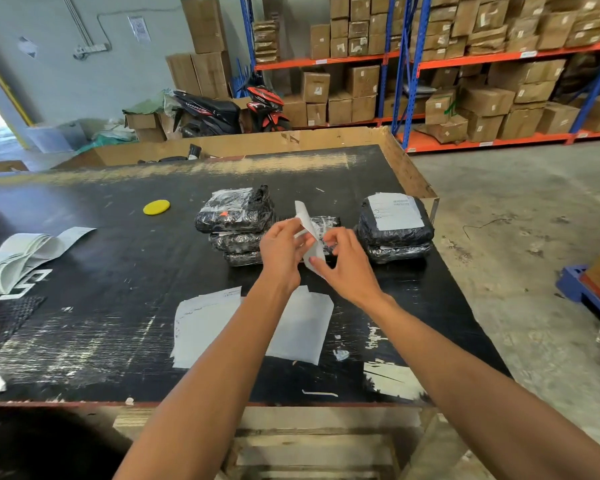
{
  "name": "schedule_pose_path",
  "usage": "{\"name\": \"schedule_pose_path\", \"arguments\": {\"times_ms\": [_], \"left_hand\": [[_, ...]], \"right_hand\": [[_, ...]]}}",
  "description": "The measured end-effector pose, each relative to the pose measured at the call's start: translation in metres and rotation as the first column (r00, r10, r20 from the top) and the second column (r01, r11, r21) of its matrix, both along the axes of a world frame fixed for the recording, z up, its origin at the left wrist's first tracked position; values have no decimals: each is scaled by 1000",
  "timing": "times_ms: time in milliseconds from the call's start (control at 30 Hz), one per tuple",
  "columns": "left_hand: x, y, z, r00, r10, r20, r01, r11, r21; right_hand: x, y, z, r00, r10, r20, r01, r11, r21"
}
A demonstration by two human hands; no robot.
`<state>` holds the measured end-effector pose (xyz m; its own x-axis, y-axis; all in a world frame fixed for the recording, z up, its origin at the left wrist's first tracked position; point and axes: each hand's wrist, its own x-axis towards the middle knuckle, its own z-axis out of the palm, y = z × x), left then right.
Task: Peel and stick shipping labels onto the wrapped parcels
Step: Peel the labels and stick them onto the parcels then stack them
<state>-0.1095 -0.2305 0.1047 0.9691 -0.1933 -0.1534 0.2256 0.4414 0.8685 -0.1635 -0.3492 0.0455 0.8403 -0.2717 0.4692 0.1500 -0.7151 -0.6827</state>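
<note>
Over the black table (118, 237) both hands hold one white shipping label (307, 223) upright, its layers parting. My left hand (280, 252) pinches its left side and my right hand (343, 261) pinches its lower right edge. Behind the hands lies a stack of black wrapped parcels (234, 216) without a label on top. A second stack to the right has a parcel (395, 223) with a white label stuck on it. More label sheets (205, 323) lie flat near the front edge under my forearms.
A pile of used white backing strips (21, 254) lies at the left. A yellow disc (156, 207) sits further back. Cardboard walls (406, 168) edge the table's far and right sides. Shelves of cartons (465, 64) and a blue pallet (582, 289) stand on the right.
</note>
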Motion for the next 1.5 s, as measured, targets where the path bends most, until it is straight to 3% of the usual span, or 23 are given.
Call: {"name": "schedule_pose_path", "arguments": {"times_ms": [133,233,300,367,467,633,1000,1233,1500], "left_hand": [[-8,-12,-2,997,-54,50,54,999,-4],[-11,-10,-3,985,-163,49,168,974,-149],[-6,-8,-6,990,-140,25,142,969,-201],[3,-11,-13,999,-26,43,26,1000,10],[13,-20,-26,997,72,27,-77,935,346],[33,-28,-35,995,79,52,-94,892,442],[116,-30,-37,972,105,212,-218,747,628],[152,-38,-43,985,-87,149,-44,709,704],[159,-49,-59,979,-149,143,-23,610,792]], "right_hand": [[2,-17,0,996,-82,37,76,987,141],[1,-38,4,991,-130,16,123,967,222],[0,-52,7,986,-153,-66,166,931,325],[1,-63,7,987,-65,-146,124,891,436],[7,-66,8,981,65,-180,46,834,550],[29,-64,5,965,151,-212,20,768,640],[105,-58,-9,963,38,-265,126,808,575],[138,-64,-18,939,-19,-343,200,841,502],[152,-65,-36,906,-61,-420,258,864,432]]}}
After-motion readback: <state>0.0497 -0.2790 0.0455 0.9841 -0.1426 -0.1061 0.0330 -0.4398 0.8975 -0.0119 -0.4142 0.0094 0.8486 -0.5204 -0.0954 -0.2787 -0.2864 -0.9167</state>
